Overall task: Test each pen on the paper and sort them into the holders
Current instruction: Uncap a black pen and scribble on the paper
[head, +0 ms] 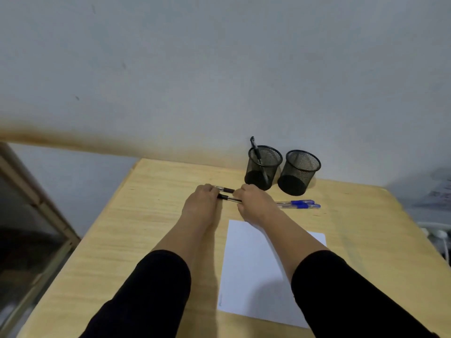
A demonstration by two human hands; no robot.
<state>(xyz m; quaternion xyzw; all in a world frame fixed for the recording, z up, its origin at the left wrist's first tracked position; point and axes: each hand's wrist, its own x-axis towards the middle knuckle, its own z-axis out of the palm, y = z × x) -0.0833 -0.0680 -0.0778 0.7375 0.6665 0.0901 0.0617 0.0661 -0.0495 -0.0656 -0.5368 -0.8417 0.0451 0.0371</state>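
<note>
Beyond the paper (246, 264), both hands work black pens: left hand (201, 203) pinches one (225, 190), right hand (256, 203) pinches another (228, 198). Blue pens (299, 204) lie near two holders (263, 167). Risk: handling two pens together invites a mix-up in sorting, or a dropped pen.

Nothing readable here, honestly. The white paper (253, 264) at about 5 o'clock looks blank apart from a tiny faint mark near its lower left corner that's way too small to make out, and the pens (299, 204) and the mesh holders (264, 167) at 1 o'clock show no brand or label I can read. There's some printed stuff (436, 191) at the far 3 o'clock edge, but it's just blur.
</note>
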